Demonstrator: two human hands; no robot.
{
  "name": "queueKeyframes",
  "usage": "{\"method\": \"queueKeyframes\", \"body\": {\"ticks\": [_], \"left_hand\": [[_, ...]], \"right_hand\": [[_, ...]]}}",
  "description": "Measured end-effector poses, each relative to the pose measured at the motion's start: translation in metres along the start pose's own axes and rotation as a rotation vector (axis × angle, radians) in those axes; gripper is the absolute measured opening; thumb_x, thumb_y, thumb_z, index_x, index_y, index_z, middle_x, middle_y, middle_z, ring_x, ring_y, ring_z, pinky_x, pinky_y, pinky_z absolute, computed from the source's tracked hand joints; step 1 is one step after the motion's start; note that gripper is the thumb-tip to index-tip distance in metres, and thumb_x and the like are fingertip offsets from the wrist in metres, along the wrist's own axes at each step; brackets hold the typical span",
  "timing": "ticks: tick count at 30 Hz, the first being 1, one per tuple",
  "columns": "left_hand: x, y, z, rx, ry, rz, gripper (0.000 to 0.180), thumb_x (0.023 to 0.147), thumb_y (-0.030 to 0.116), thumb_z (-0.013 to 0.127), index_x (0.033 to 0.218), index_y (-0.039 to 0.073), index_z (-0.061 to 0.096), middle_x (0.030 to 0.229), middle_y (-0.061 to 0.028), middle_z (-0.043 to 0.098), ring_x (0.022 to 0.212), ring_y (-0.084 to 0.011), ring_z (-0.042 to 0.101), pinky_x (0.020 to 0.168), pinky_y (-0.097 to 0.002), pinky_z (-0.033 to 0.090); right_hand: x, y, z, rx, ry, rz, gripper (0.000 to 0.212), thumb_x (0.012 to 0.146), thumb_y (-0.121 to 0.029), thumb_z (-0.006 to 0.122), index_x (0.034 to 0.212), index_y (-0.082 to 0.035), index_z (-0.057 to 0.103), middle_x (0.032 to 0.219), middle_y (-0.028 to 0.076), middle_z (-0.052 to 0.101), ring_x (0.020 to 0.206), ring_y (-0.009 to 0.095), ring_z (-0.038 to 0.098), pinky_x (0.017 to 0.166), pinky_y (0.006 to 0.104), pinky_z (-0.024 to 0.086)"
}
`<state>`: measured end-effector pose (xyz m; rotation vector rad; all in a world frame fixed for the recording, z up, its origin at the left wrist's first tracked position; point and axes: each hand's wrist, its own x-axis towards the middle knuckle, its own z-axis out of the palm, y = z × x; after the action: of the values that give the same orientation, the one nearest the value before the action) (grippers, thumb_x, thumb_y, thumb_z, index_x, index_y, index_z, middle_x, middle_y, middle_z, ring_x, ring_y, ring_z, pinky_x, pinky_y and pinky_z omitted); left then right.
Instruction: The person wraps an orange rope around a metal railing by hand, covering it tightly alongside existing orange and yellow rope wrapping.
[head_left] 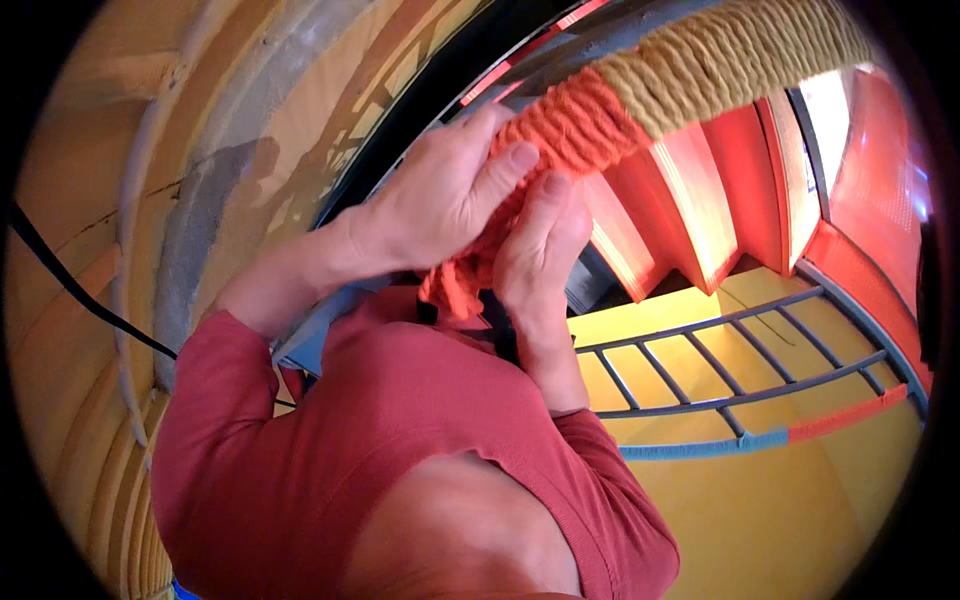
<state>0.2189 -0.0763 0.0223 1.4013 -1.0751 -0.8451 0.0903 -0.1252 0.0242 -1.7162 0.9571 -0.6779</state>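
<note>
A thick rail bound in coiled rope crosses the upper right. Its tan rope [750, 60] meets a band of orange rope [575, 125] close to my hands. My left hand [435, 190] is closed around the lower end of the orange wrapping, its thumb pressed on the front and its other fingers mostly hidden behind. Just below and to the right, my right hand [540, 245] is closed on the orange rope, thumb pointing up against the wrapped band. Between and under my hands hangs a loose bunch of orange rope [455, 285], partly covered by my palms.
Red stair steps [690, 200] lie beyond the rail. A dark metal railing [735, 365], its lower rail wrapped in blue and red, stands at right above a yellow surface [760, 510]. A curved tan wall [90, 240] with a black cable [85, 295] rises at left.
</note>
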Motion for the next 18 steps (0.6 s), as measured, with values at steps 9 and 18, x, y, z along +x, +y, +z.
{"method": "queueKeyframes", "body": {"ticks": [9,18], "left_hand": [[0.006,0.007,0.006,0.21,-0.013,0.008,0.045,0.096,0.038,0.051,0.099,-0.006,0.05,0.08,-0.0277,0.059,0.076,-0.0444,0.06,0.065,-0.0481,0.047],[0.006,-0.016,-0.013,-0.233,-0.101,-0.199,0.055,0.101,0.05,0.04,0.116,-0.001,0.054,0.098,-0.0107,0.062,0.096,-0.0132,0.057,0.085,-0.0302,0.045]], "right_hand": [[0.0,-0.005,-0.016,-0.14,-0.066,-0.01,0.047,0.102,-0.036,0.035,0.114,0.002,0.061,0.099,0.021,0.066,0.09,0.039,0.066,0.079,0.041,0.051],[0.007,-0.002,-0.005,0.173,0.038,0.053,0.066,0.101,-0.057,0.031,0.102,0.002,0.061,0.068,-0.002,0.055,0.054,0.008,0.046,0.049,0.0269,0.037]]}}
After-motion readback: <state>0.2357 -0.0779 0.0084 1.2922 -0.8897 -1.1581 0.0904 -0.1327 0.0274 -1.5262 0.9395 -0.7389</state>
